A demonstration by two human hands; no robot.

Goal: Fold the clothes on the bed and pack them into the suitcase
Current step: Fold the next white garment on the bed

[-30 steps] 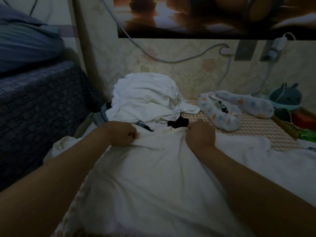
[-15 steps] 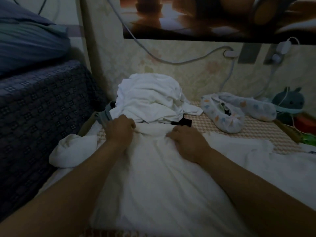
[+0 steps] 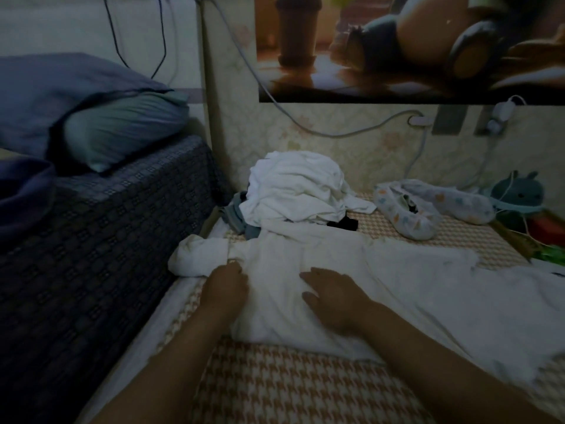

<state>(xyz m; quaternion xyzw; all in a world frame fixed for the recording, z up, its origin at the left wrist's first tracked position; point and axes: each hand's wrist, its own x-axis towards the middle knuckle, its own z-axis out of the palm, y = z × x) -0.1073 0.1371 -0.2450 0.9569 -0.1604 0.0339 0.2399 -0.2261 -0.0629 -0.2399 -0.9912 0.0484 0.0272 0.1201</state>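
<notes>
On orange-white houndstooth bed cover (image 3: pixel 275 390): white cloth garment (image 3: pixel 397 289) spread out. Right hand (image 3: pixel 331 296) flat on it, fingers straight. Left hand (image 3: pixel 226 284) at garment edge, fingers curled, grip unclear.

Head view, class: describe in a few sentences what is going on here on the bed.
A person is working on a white garment spread flat on the bed. The right hand presses flat on it; the left hand sits at its left edge, grip unclear. A pile of unfolded clothes waits behind. No suitcase is in view.
</notes>
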